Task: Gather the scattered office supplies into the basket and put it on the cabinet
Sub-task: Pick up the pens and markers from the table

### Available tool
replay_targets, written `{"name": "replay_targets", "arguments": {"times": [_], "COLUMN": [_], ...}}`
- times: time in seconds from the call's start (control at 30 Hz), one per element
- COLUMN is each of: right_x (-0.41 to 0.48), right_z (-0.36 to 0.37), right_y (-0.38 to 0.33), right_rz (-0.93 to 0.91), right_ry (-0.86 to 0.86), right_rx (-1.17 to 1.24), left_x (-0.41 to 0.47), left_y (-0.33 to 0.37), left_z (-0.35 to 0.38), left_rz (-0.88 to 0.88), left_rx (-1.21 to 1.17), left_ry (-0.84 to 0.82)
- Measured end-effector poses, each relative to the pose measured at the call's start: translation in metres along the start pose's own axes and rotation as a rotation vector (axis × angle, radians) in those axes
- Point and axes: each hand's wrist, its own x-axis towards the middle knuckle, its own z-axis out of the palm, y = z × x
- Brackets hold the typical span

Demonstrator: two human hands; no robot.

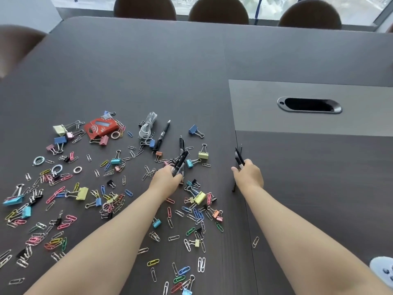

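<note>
We're in the gathering step here, pens first by the look of it. Far left of the surface (pixel 148 71) there's a big mess of paper clips (pixel 55 193) and binder clips (pixel 81 193), none of it picked up yet. Behind that sits a red box (pixel 100 127), then a coiled white cable (pixel 147 126) with a loose pen (pixel 163 133) lying just beside it.

Our left hand (pixel 167 178) is down in the middle of the clutter. Its fingers (pixel 168 168) are curled round a couple of black pens (pixel 180 161) that point away from us. Our right hand (pixel 248 175) is off to the right, apart from the pile, and its fingers are wrapped round a thin bundle of pens (pixel 239 158) too.

The catch is that the basket isn't anywhere in view, and neither is the cabinet. So we reckon the next move is finding the basket and dropping both handfuls in, then coming back for the loose pen and cable. The clips look fiddly, so sweeping them together probably beats picking them up one by one.
</note>
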Motion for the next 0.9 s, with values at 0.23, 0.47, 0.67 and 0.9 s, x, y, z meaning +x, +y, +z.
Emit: {"name": "replay_targets", "arguments": {"times": [0.23, 0.47, 0.67, 0.9], "right_x": [0.019, 0.013, 0.011, 0.015], "right_z": [0.000, 0.011, 0.041, 0.071], "right_y": [-0.006, -0.050, -0.110, -0.138], "right_rz": [0.056, -0.090, -0.228, -0.119], "right_ry": [-0.036, 0.001, -0.170, -0.269], "right_rx": [-0.091, -0.020, 0.018, -0.097], "left_x": [0.019, 0.055, 0.085, 0.110], "left_y": [0.002, -0.011, -0.015, -0.021], "left_z": [-0.016, -0.044, -0.063, -0.074], "left_rz": [0.000, 0.007, 0.026, 0.049], "left_rx": [-0.204, -0.140, -0.027, 0.046], "left_ry": [0.058, 0.185, 0.266, 0.254]}}
